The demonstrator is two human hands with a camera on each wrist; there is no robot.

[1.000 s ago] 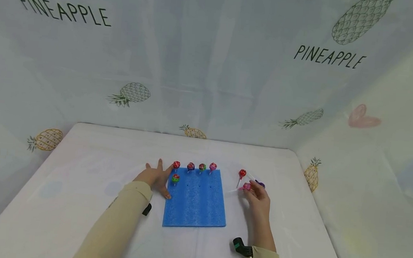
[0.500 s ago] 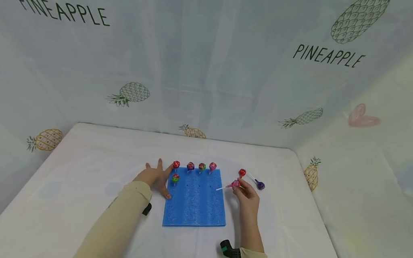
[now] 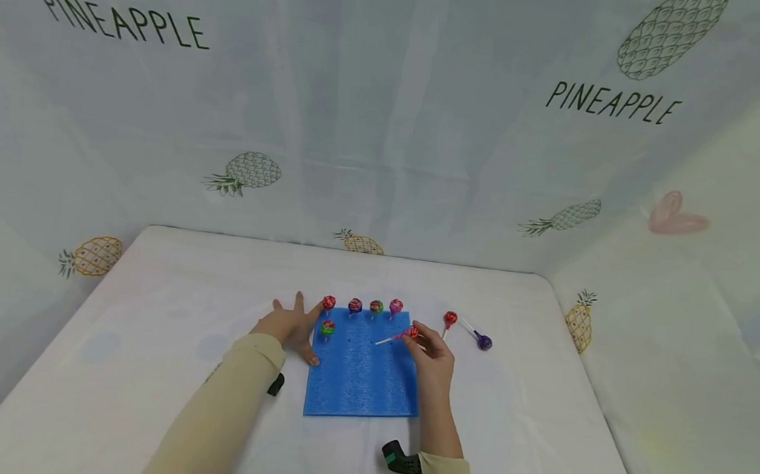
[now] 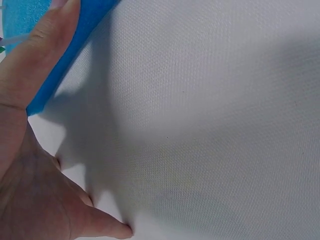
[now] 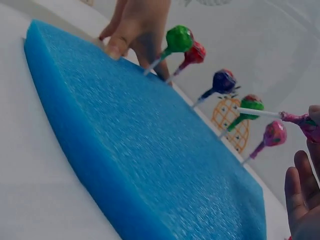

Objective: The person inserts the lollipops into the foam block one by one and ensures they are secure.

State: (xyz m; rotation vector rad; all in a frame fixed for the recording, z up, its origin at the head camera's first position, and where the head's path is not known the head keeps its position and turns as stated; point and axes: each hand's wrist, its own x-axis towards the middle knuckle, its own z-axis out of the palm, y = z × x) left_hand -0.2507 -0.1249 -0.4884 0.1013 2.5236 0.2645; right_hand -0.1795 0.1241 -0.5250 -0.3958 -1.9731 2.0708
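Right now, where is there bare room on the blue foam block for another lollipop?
Free: the blue foam block near half and middle. Crowded: the far-edge row of four lollipops and the green lollipop by the left hand.

The only word that can be read is "PINEAPPLE". It stands two times on the pale printed cloth (image 3: 389, 119) that hangs behind the desk, in the head view. One "PINEAPPLE" (image 3: 122, 18) is at the upper left, in dark thin capital letters, a little slanted, just under a drawn pineapple that the top edge cuts. The second "PINEAPPLE" (image 3: 614, 103) is at the upper right, in the same letters, also slanted, just below another outlined pineapple. No brand, number or label can be read on the lollipop wrappers; they are too small. The two wrist views show no writing.
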